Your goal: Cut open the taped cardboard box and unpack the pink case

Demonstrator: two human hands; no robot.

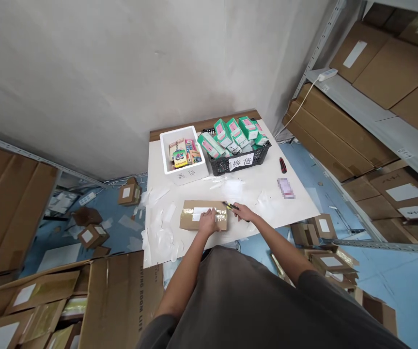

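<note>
A small brown cardboard box (194,214) with a white label lies flat on the white table (296,206) in front of me. My left hand (209,222) rests on top of its near edge, fingers pressed down on it. My right hand (244,212) is closed around a yellow-and-black box cutter (229,206), whose tip touches the box's right end.
Behind the box stand a white foam bin (185,172) of small packets and a black basket (226,165) of green-and-pink cartons. A red cutter (283,165) and a small pink item (286,188) lie to the right. Tape scraps litter the table. Cardboard boxes crowd the floor and shelves.
</note>
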